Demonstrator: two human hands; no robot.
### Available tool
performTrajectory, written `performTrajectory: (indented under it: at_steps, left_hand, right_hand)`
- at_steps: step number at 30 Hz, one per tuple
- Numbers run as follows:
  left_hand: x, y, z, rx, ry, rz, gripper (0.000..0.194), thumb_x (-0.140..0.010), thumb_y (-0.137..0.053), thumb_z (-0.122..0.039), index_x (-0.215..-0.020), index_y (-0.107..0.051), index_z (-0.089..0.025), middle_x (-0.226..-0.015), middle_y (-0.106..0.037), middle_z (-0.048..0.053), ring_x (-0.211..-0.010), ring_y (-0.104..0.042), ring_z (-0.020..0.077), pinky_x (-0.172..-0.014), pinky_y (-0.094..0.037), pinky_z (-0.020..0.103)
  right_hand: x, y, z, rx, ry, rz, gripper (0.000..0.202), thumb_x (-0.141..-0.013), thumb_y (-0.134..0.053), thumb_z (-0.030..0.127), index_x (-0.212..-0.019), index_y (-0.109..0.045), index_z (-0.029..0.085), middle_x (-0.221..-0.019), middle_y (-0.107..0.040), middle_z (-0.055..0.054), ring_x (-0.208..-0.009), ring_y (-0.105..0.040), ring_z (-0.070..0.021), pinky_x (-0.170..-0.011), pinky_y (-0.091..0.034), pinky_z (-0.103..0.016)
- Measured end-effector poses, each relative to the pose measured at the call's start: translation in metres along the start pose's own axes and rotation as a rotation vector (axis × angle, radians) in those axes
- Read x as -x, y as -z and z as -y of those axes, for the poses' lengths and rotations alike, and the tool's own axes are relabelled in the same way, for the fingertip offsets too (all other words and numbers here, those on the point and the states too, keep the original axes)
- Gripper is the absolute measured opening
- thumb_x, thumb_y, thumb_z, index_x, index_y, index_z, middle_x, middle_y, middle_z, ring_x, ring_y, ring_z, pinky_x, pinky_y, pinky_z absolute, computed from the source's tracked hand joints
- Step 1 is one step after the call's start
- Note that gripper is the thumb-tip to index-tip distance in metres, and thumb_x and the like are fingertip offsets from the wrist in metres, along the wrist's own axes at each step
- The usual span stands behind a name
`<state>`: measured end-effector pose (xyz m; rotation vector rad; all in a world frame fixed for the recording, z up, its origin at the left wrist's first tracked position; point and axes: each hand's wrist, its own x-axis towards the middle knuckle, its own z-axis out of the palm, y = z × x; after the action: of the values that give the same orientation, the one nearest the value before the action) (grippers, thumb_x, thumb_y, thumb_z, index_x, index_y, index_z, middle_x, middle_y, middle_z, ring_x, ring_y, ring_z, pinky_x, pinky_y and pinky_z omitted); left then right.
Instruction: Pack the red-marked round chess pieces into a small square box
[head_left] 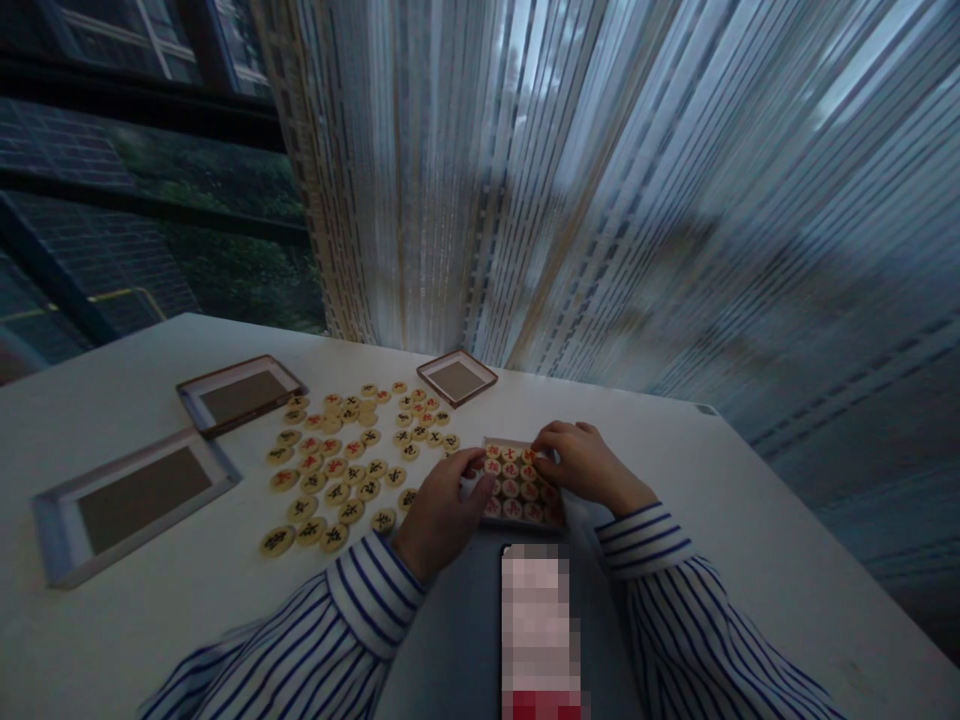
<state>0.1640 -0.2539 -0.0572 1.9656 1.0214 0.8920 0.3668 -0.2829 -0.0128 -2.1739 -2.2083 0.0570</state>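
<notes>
A small box (523, 526) holds rows of round pieces with red characters (511, 488). My left hand (444, 508) is at the box's left side, thumb and fingers curled at its edge; whether a piece is between them is too small to tell. At the upper right corner of the box, my right hand (589, 466) has its fingertips bent down over a red-marked piece (528, 456). Many round wooden pieces (336, 467) with black or red characters lie scattered on the white table left of my hands.
Two open box parts (223, 462) (283, 364) lie at the left, and a smaller one (488, 372) stands at the back. A phone-like object (536, 620), blurred out, is nearest me. Behind the table hang string curtains (480, 180) beside a window.
</notes>
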Motion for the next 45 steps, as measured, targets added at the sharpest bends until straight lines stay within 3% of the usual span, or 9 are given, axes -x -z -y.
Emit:
performTrajectory:
  at_steps: [26,45]
  left_hand:
    - [0.0012,-0.002,0.0021,-0.01,-0.013,0.015,0.032,-0.081,-0.049,-0.033,-0.107,-0.056,-0.014,-0.095,-0.064,0.009,-0.088,-0.059,0.0199,-0.076,-0.048,0.034]
    - [0.0019,0.0006,-0.0027,0.002,-0.013,0.012,0.031,-0.08,-0.05,-0.03,-0.106,-0.057,-0.015,-0.095,-0.064,0.009,-0.089,-0.058,0.0203,-0.078,-0.047,0.035]
  right_hand:
    - [-0.0001,0.0012,0.0022,-0.005,0.017,0.009,0.022,-0.083,-0.048,0.028,-0.094,-0.066,0.021,-0.106,-0.063,-0.008,-0.101,-0.055,-0.0221,-0.096,-0.026,-0.048]
    - [0.0005,0.0041,0.0034,0.006,0.022,-0.111,0.022,-0.085,-0.045,0.027,-0.095,-0.064,0.02,-0.103,-0.064,-0.007,-0.101,-0.056,-0.0212,-0.098,-0.025,-0.046]
